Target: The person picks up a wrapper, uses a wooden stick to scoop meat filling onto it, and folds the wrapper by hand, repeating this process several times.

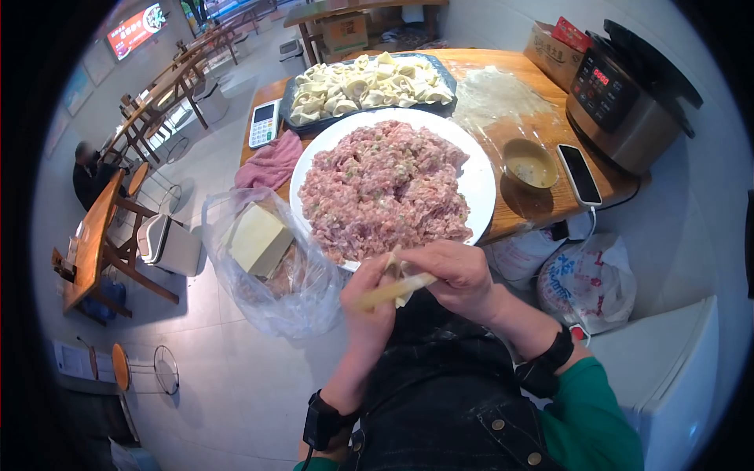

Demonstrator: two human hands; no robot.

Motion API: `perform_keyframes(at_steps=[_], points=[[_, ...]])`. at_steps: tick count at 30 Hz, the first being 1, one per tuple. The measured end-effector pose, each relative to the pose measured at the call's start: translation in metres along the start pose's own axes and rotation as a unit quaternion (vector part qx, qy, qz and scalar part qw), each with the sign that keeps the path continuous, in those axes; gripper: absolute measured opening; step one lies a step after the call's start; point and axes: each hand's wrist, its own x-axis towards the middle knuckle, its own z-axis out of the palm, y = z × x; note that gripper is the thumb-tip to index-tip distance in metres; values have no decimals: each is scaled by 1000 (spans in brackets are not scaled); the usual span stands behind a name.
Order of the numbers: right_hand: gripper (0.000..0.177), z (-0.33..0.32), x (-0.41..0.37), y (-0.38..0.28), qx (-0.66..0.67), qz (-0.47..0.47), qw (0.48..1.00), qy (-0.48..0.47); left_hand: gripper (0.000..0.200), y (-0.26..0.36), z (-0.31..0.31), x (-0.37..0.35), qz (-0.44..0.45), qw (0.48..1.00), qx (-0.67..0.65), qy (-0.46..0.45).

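Near the front rim of a large white plate [481, 196] of minced meat [385, 188], my two hands are close together. My left hand [367, 302] is closed around a pale wonton wrapper [393, 265], folded between the fingers. My right hand [459, 275] is closed too, its fingertips at the wrapper. From it a flat wooden stick [397, 291] points left across the front of my left hand. How the right fingers grip the stick is partly hidden. Behind the plate, a dark tray [369, 111] holds a heap of folded wontons [369, 85].
A clear bag [302, 302] with a stack of wrappers [259, 238] lies at the plate's left, near a pink cloth [269, 161] and a card terminal [265, 123]. Rightward are a small bowl [530, 165], a phone [580, 174] and an electric cooker [624, 102]. A person [90, 174] sits far left.
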Motion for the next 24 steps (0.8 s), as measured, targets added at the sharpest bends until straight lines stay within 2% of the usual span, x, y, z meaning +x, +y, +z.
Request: perform_keyframes(at_steps=[1, 2, 3, 4, 5, 7, 8, 10, 11, 12, 13, 15, 16, 18, 19, 21, 24], points=[[25, -3, 1, 0, -1, 1, 1000, 0, 15, 1, -3, 3, 0, 1000, -1, -1], [29, -5, 2, 0, -75, -8, 997, -25, 20, 1, -8, 7, 82, 988, 128, -33], [32, -7, 4, 1, -148, -17, 988, -51, 26, 2, -10, 9, 162, 952, 254, -62], [21, -7, 7, 5, -151, -36, 987, -46, 26, 5, -11, 10, 163, 952, 253, -60], [21, -8, 7, 6, -151, -41, 987, -45, 30, 8, -11, 11, 175, 946, 262, -76], [17, -9, 11, 9, -210, 47, 963, -161, 34, 10, -15, 16, 197, 936, 278, -87], [17, -7, 19, 14, -211, 39, 965, -152, 34, 8, -17, 17, 182, 944, 266, -74], [23, -5, 42, 30, -85, 153, 980, -91, 34, 16, -28, 26, 177, 950, 257, -31], [25, -8, 61, 41, -20, 225, 973, -40, 34, 15, -40, 33, 185, 947, 261, -31], [28, -14, 85, 53, 46, 295, 954, 10, 33, 10, -55, 41, 190, 941, 281, 21], [31, -20, 108, 53, 115, 322, 937, 70, 32, 4, -71, 49, 194, 932, 299, 72], [38, -26, 131, 65, 128, 262, 939, 184, 27, -10, -106, 64, 169, 922, 329, 114], [39, -26, 132, 67, 111, 272, 939, 181, 27, -14, -122, 68, 173, 920, 331, 116], [39, -26, 122, 62, 98, 309, 935, 144, 20, -20, -147, 70, 87, 881, 458, 78], [40, -24, 111, 53, 101, 334, 930, 110, 20, -20, -150, 72, 88, 881, 458, 83], [37, -14, 86, 48, 130, 310, 936, 105, 12, -20, -154, 73, 124, 864, 485, 43], [36, -18, 50, 40, 146, 324, 933, 60, 8, -15, -154, 79, 98, 858, 505, 20]])
